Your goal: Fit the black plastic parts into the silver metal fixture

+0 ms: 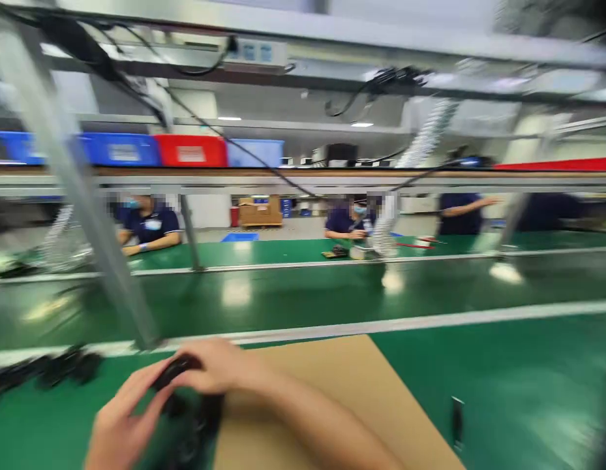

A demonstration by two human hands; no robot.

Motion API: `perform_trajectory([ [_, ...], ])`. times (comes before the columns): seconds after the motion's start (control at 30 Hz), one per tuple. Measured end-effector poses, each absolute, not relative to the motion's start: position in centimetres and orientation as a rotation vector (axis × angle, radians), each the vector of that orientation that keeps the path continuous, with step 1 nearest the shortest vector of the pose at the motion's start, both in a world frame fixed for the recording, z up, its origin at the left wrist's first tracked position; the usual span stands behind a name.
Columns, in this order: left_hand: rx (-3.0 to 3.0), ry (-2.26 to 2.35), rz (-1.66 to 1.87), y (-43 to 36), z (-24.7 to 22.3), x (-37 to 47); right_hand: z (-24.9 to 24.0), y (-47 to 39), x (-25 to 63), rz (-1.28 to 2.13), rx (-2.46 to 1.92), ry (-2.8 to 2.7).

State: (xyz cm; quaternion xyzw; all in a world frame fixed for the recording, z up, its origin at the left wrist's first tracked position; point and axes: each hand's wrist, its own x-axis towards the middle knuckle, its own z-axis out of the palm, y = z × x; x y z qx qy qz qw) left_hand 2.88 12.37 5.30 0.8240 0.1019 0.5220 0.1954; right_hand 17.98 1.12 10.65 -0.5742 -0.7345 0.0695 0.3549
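Between both hands is a small black object [178,371], blurred by motion. My left hand [124,418] comes up from the bottom left, its fingers and thumb pinching the object's left end. My right hand [217,367] reaches across from the right, its fingers bent over the object's right side. Below the hands lie more dark items [199,421], too blurred to make out, at the left edge of a brown cardboard sheet [332,378]. The right forearm passes over this sheet.
Black coiled items [62,367] lie on the green table [528,365] at left. A small black piece [458,423] lies right of the cardboard. A metal post [107,261] rises at left. Across the bench are several people [351,219]; blue and red bins [191,151] stand on a shelf.
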Motion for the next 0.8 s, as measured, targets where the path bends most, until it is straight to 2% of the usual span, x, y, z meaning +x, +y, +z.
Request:
perform_trajectory([
  [0.1, 2.358, 0.229, 1.394, 11.9, 5.3, -0.9, 11.1, 0.3, 18.0, 0.231, -1.395, -1.855],
  [0.3, 2.304, 0.182, 1.405, 12.3, 5.2, -0.4, 10.8, 0.8, 17.3, 0.128, -1.641, -1.832],
  [0.43, 2.272, 0.226, 1.384, 12.0, 5.0, -0.9, 11.1, 0.2, 17.7, 0.187, -1.484, -1.864],
  [0.53, 2.249, 0.225, 1.365, 12.0, 4.8, -1.0, 11.1, 0.2, 17.8, 0.111, -1.402, -1.967],
  [0.7, 2.220, 0.167, 1.328, 12.1, 4.6, -0.7, 10.8, 0.4, 17.3, 0.033, -1.730, -1.886],
  [0.8, 2.191, 0.196, 1.334, 12.0, 4.5, -0.7, 11.4, 0.0, 17.6, 0.096, -1.671, -1.838],
])
